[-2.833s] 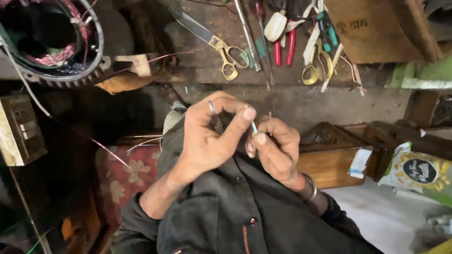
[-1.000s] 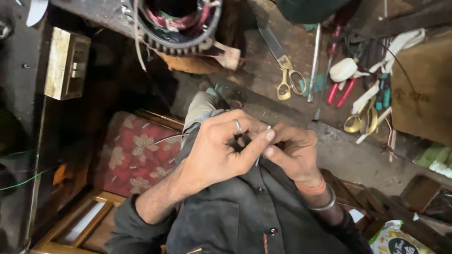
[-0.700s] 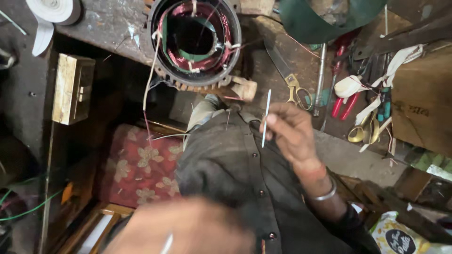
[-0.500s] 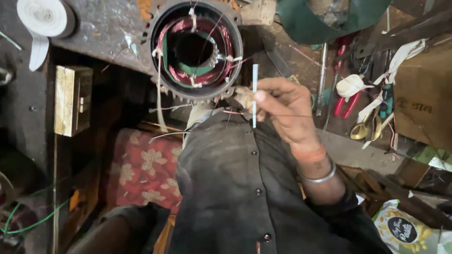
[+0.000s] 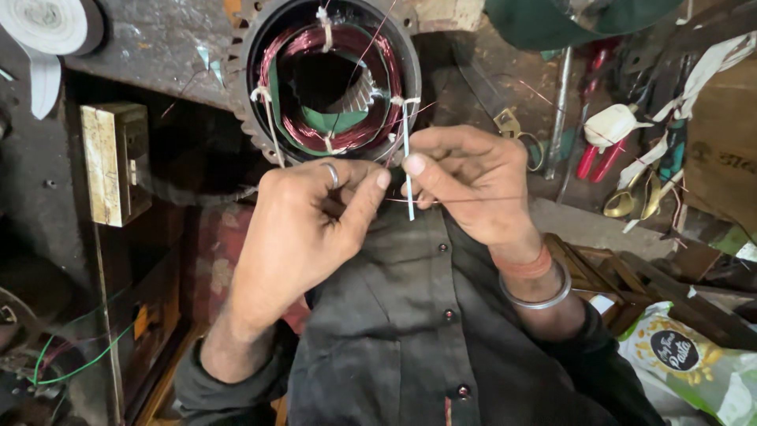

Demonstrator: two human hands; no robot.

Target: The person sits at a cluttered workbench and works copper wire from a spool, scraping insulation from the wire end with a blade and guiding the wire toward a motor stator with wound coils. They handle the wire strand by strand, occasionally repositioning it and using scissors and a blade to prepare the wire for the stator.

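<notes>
Your right hand (image 5: 473, 185) pinches a thin pale-blue sleeve tube (image 5: 408, 170) between thumb and forefinger, holding it nearly upright just in front of your dark shirt (image 5: 410, 315). Your left hand (image 5: 303, 229), with a ring on one finger, sits at nine o'clock from the tube, fingertips closed together almost touching the right thumb; a fine copper wire (image 5: 465, 199) runs between the hands, though you cannot tell exactly which fingers grip it. At twelve o'clock lies the motor stator (image 5: 327, 75) with red windings. Scissors and pliers (image 5: 599, 150) lie at two o'clock.
</notes>
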